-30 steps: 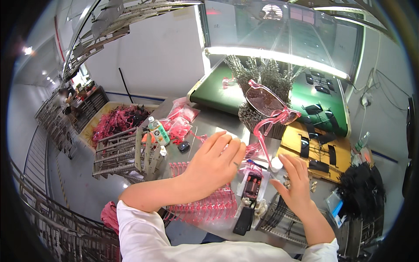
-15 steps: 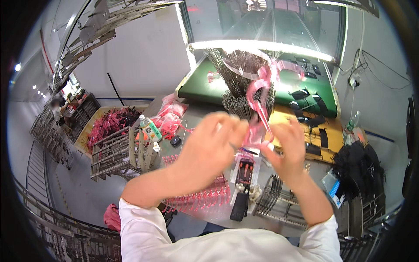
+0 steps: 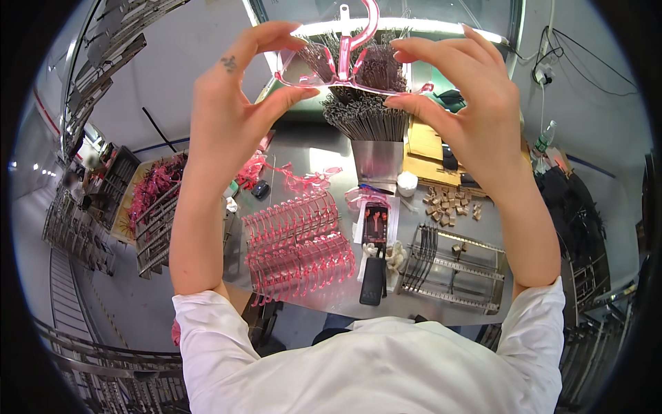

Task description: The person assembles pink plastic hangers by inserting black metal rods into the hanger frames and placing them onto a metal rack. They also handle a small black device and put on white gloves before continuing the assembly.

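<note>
A clear pink glasses frame is raised high above the far side of the table, front held crosswise. From its middle a curved pink plastic stem and strips rise toward the top edge. My left hand pinches the left rim between thumb and fingers. On the other side my right hand grips the right rim the same way. Behind and below the frame, a thick bundle of thin metal wire rods stands in a metal box.
Rows of pink frame pieces hang on a rack at left. A phone lies mid-table, a black oblong device nearer me. To the right are small tan blocks and a metal rack. Black pieces are heaped far right.
Both hands have risen and spread apart. The pink piece, earlier a blurred bundle between them, is now held up as a spread glasses frame. My view has tilted, showing more of the table.
</note>
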{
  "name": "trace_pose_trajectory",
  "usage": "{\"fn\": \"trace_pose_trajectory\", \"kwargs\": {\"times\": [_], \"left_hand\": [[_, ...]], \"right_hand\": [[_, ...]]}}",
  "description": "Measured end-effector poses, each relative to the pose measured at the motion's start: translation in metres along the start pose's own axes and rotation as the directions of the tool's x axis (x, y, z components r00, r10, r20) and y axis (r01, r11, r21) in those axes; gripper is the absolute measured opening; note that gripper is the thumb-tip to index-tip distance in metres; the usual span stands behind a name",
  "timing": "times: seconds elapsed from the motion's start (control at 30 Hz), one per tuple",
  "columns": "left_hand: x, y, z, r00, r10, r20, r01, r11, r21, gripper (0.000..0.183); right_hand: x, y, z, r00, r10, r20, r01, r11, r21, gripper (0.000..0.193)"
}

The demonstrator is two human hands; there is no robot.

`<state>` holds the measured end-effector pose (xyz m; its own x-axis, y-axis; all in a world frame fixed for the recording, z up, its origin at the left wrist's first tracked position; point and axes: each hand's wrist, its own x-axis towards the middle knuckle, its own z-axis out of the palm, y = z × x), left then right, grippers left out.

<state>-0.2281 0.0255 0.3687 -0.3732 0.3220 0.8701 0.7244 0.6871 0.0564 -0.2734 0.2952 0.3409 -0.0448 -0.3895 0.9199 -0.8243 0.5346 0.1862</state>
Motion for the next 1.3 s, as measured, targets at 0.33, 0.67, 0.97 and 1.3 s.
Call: {"fn": "trace_pose_trajectory", "kwargs": {"times": [0.33,0.67,0.97,1.3], "left_hand": [[0.002,0.026,0.004,0.990,0.137,-0.020,-0.134,0.986,0.103,0.069],[-0.010,0.008,0.034,0.983,0.052,0.176,-0.103,0.949,0.298,0.023],[-0.082,-0.008,0.040,0.574,-0.434,0.694,0.567,-0.400,-0.720,0.059],[-0.126,-0.008,0.074,0.910,-0.414,0.029,0.394,0.840,-0.372,0.028]], "right_hand": [[-0.019,0.014,0.008,0.970,0.213,0.116,-0.228,0.964,0.139,0.044],[-0.027,-0.005,0.015,0.928,0.300,0.220,-0.369,0.820,0.438,0.055],[-0.075,-0.005,0.053,0.713,0.223,0.664,-0.670,-0.059,0.740,0.063],[-0.064,-0.049,0.088,0.638,0.148,0.756,-0.512,-0.651,0.560,0.047]]}}
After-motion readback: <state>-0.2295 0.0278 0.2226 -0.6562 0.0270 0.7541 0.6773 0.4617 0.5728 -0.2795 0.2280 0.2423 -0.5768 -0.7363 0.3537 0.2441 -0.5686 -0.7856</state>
